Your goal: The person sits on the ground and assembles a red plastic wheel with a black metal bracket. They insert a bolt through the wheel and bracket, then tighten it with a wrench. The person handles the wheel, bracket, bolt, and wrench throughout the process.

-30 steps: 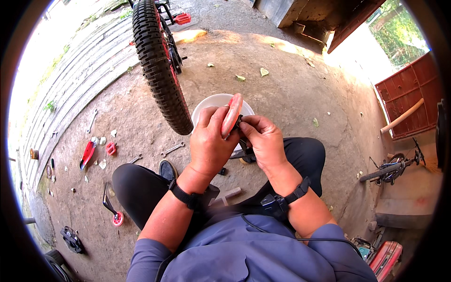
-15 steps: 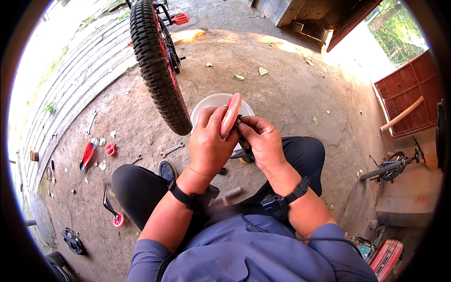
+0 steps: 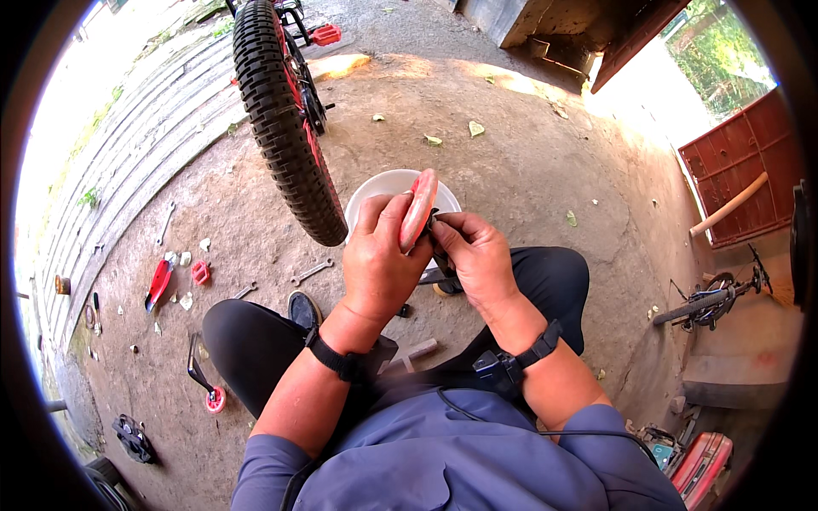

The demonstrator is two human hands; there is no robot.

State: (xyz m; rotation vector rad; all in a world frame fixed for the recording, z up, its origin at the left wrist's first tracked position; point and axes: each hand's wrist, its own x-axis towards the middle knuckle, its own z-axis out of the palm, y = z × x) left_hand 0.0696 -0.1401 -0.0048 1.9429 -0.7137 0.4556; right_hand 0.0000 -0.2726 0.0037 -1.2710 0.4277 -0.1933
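Observation:
My left hand [image 3: 381, 255] is closed round a small training wheel [image 3: 418, 213] with a red hub side and a pale pinkish rim, which stands tilted on edge. Against its right side, my right hand [image 3: 475, 262] pinches at the black bracket [image 3: 440, 262] with thumb and forefinger; the fingertips hide what sits between them. Both hands are raised over a round white basin [image 3: 388, 182] between my knees. A matching training wheel [image 3: 216, 399] with a black arm lies on the ground at the left.
A bicycle's knobby tyre [image 3: 285, 119] stands just beyond my left hand. Wrenches [image 3: 313, 272], a red pedal [image 3: 200, 272] and a red fender [image 3: 159, 283] lie on the concrete at left. A red toolbox [image 3: 702, 470] sits at lower right, below another bicycle [image 3: 711, 307].
Almost nothing differs. The fingers of my right hand have shifted very slightly at the black bracket; the wheel stays in my left hand.

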